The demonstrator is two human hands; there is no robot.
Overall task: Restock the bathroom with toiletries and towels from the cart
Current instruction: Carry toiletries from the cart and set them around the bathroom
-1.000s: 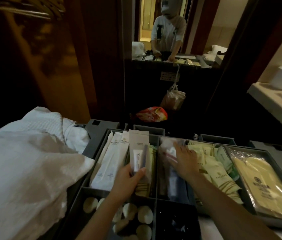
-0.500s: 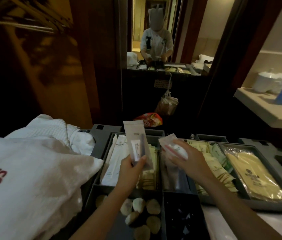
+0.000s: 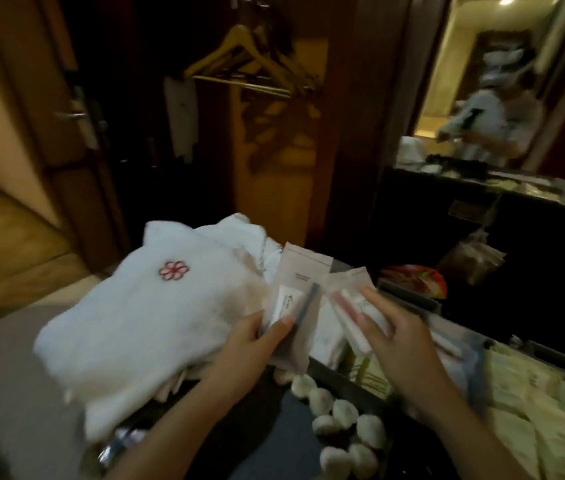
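My left hand (image 3: 251,344) pinches a clear dental-kit packet (image 3: 300,292) with a dark toothbrush and a white tube inside, held upright over the cart. Close to its right, my right hand (image 3: 397,337) holds a second clear packet (image 3: 348,303) with a red toothbrush. Below both hands lies the dark cart tray (image 3: 409,301) with its compartments. A stack of folded white towels (image 3: 156,317) with a red flower mark sits at the tray's left. Several small round white soaps (image 3: 339,420) fill a front compartment. Yellow-green sachets (image 3: 530,410) lie at the right.
An open wardrobe with wooden hangers (image 3: 249,64) stands behind the cart. A mirror (image 3: 502,84) at the upper right reflects a person. A dark door with a handle (image 3: 73,116) is at the left. A red-orange bag (image 3: 416,277) lies behind the tray.
The view has swung left, bringing the wardrobe and towels to the centre. My right hand has lifted its packet out of the tray and brought it up beside the left hand's packet.
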